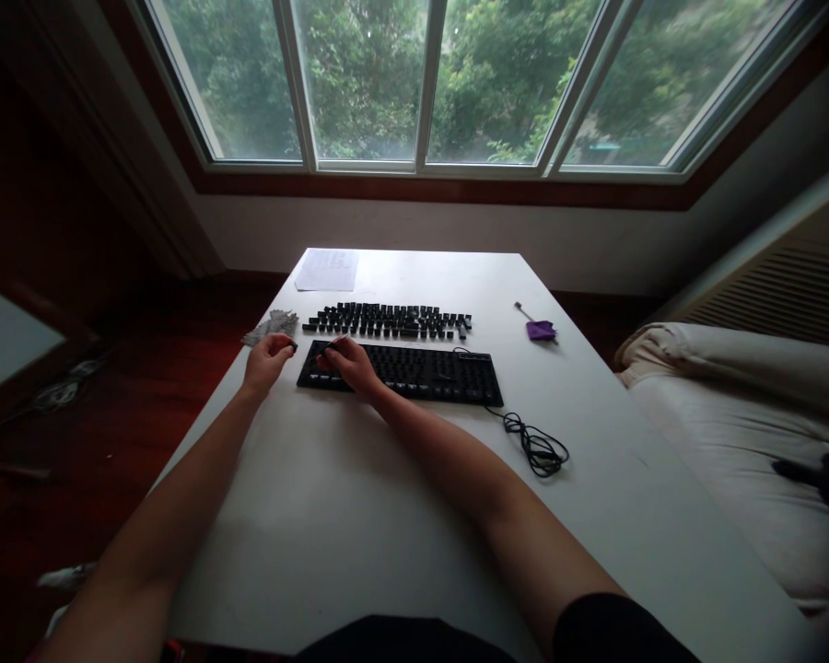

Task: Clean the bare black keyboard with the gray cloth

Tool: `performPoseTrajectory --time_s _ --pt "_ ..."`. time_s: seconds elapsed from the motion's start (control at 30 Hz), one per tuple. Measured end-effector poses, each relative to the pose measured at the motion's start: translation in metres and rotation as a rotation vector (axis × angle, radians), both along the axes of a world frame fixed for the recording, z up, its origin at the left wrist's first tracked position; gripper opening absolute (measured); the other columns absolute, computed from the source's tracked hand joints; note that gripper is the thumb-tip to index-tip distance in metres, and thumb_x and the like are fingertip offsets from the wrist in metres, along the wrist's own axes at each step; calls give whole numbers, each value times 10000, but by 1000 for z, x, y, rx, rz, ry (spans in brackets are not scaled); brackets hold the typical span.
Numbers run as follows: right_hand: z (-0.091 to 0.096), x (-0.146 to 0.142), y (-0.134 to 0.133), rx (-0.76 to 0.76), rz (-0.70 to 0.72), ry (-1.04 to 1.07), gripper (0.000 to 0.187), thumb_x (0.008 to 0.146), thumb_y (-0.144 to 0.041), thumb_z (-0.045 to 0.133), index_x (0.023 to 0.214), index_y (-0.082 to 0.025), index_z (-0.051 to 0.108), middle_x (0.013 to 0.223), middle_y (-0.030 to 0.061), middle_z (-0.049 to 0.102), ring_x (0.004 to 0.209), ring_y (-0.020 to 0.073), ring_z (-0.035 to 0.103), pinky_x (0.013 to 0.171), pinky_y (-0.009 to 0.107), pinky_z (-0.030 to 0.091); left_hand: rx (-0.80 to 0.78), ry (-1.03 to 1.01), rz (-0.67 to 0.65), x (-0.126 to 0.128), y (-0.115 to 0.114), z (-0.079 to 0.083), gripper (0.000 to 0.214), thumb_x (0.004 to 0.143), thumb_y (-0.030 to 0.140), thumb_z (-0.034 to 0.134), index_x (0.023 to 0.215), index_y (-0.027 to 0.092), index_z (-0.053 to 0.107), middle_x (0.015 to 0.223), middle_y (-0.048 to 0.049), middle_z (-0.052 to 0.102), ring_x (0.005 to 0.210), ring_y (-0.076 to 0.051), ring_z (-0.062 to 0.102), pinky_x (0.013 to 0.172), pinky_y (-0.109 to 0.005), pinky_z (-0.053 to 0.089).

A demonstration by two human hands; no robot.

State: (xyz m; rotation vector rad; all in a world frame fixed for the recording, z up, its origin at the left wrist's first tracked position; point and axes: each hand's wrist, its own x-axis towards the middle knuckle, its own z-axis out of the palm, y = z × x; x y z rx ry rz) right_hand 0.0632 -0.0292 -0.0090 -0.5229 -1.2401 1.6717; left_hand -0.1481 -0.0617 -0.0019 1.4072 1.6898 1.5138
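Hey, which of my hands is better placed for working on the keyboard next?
Probably your right hand: it's over the left end of the keyboard, while your left hand is off to the side, past that end.

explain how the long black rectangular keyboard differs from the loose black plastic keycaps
The keyboard is one long piece; the keycaps are many small separate ones in uneven rows. The keyboard lies nearer the camera, the keycaps nearer the glass window. The bare right hand is over the keyboard; no hand covers the keycap rows. Both are black and lie on the white table.
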Motion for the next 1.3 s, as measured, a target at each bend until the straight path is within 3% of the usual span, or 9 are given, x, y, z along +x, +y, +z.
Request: performPoseTrajectory --time_s 0.07,0.17,0.27,0.4,0.57,0.93,1.3 --pt "1 0 1 1 -7 10 443 743 -518 796 901 -207 523 774 -13 685 742 165 722 717 300 590 -17 210 40 -6 9 2 344 771 385 703 1047 179 686 967 -73 708 837 -226 667 823 -385 536" --pt "1 1 0 0 -4 31 457 725 -528 806 893 -199 537 780 -6 698 723 161 721 703 292 583 4 491 -3 -14 26 4 373 789 301 650 1142 192 701 1087 -91 694 885 -238 664 856 -378 528" --pt "3 2 0 -5 -3 31 458 722 -532 808 890 -197 545 772 -7 701 704 153 713 695 286 575 9 691 -20 -18 43 1 350 802 231 588 1126 199 717 1148 -95 697 972 -256 661 930 -384 504" --pt "7 4 -1 -22 -2 2 443 724 -517 812 881 -204 540 753 -10 694 720 162 709 697 294 574 -25 859 57 -17 59 -8 293 826 233 584 1076 215 736 1125 -89 730 1068 -296 646 1041 -431 429" --pt "10 6 -2 -48 -4 -7 450 712 -497 826 891 -214 525 760 -15 684 747 178 713 708 310 578 -69 880 140 -13 66 -17 258 818 258 621 1042 218 743 1031 -98 742 1069 -322 634 1068 -481 379" --pt "7 6 1 -30 -1 -22 455 736 -516 805 905 -214 510 780 -10 683 747 181 715 721 326 590 -106 873 181 -10 71 -21 260 836 313 642 1060 263 764 1129 -103 698 1141 -361 524 962 -490 403" --pt "6 6 1 -39 3 -6 404 757 -452 792 906 -216 500 781 -9 675 730 178 711 719 328 584 -106 840 210 -9 71 -24 334 813 277 626 1126 238 735 1159 -108 692 1150 -365 525 982 -488 399"
